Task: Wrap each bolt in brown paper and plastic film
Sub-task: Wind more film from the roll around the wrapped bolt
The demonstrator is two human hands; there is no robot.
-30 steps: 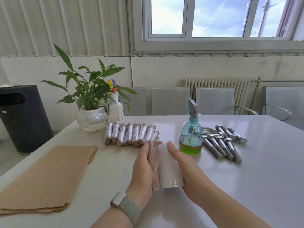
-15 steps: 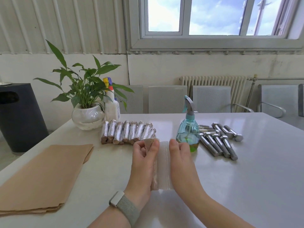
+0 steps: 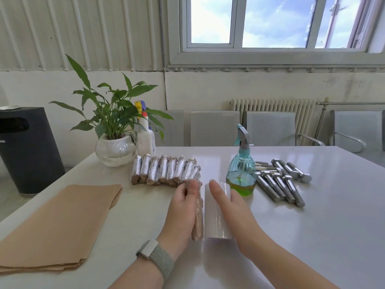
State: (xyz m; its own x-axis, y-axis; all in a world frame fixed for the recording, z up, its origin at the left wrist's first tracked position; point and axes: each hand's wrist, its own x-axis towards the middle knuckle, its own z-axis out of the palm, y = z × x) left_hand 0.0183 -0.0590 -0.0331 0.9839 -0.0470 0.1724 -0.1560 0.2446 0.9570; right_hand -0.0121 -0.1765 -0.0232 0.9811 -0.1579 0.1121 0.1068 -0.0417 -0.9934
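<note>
My left hand [image 3: 181,213] grips a bolt wrapped in brown paper [image 3: 198,222], held lengthwise just above the white table [image 3: 333,215]. Right beside it my right hand [image 3: 231,213] holds a white roll of plastic film [image 3: 215,213], thumb lying along its top. Film covers the paper-wrapped bolt. A row of several wrapped bolts [image 3: 164,172] lies behind my hands. Several bare steel bolts [image 3: 281,182] lie at the right.
A stack of brown paper sheets [image 3: 58,224] lies at the left. A teal spray bottle [image 3: 241,167] stands between my hands and the bare bolts. A potted plant [image 3: 114,142] and a white spray bottle [image 3: 145,136] stand behind the wrapped row. Grey chairs line the far edge.
The roll and the wrapped bolt were lifted and turned half a second ago, with film stretched between them. Now they lie close side by side again, lower over the table.
</note>
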